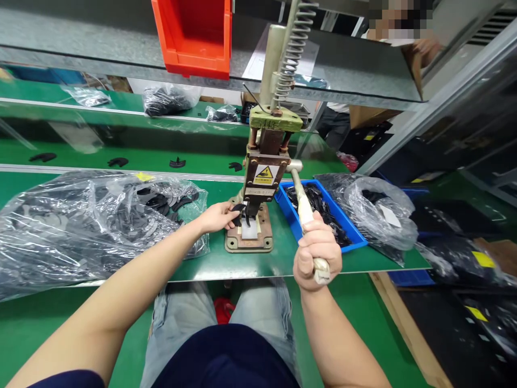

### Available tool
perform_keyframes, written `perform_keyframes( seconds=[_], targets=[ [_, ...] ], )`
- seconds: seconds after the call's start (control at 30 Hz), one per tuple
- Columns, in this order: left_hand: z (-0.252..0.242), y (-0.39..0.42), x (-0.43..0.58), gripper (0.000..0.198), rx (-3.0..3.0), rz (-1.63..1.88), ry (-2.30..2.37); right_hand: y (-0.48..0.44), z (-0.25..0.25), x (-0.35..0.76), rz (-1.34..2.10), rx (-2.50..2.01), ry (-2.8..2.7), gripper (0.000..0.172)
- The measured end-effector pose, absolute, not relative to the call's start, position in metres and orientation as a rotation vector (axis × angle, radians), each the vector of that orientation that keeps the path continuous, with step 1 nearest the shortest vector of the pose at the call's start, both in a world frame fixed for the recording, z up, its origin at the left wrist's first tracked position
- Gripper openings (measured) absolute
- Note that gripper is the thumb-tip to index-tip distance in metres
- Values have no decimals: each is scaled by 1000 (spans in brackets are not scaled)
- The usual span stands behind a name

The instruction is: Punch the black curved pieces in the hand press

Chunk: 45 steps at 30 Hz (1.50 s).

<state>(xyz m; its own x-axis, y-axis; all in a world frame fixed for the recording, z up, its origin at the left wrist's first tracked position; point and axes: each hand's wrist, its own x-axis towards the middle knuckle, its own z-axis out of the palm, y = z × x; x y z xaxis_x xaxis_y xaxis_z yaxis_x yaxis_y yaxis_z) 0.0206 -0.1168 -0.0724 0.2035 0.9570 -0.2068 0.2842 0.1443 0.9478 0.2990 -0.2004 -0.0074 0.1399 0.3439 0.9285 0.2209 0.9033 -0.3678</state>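
My left hand (220, 216) pinches a small black curved plastic part (239, 207) at the left side of the hand press (269, 145). Another dark piece (247, 218) sits under the press's ram, over a pale plate on its base (260, 242). Wrapped in a fist, my right hand (317, 252) grips the press's lever (302, 199), which is bound in pale tape and slopes down toward me. Just behind that fist stands a blue bin (353, 245) holding many narrow black parts.
A large clear bag (92, 226) of black curved parts covers the bench's left side. Another bag (379, 210) lies right of the bin. Several black parts rest on the green strip behind. An orange bin (194, 40) sits on the shelf above. A person stands at far right.
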Motion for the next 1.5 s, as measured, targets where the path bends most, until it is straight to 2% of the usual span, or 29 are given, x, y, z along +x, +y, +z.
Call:
perform_keyframes(
  seconds=[0.83, 1.1, 1.3, 1.5],
  targets=[
    [-74, -109, 19, 46, 1385, 743, 1245, -201, -8, 298, 98, -462, -1428, 15],
    [-71, -110, 27, 35, 1362, 707, 1365, -203, -7, 298, 80, -504, -1437, 17],
    [-59, -105, 34, 33, 1181, 587, 1411, -201, -7, 295, 88, -474, -1409, 18],
    [-54, -101, 34, 23, 949, 510, 1348, -201, -10, 293, 100, -432, -1385, 19]
  ],
)
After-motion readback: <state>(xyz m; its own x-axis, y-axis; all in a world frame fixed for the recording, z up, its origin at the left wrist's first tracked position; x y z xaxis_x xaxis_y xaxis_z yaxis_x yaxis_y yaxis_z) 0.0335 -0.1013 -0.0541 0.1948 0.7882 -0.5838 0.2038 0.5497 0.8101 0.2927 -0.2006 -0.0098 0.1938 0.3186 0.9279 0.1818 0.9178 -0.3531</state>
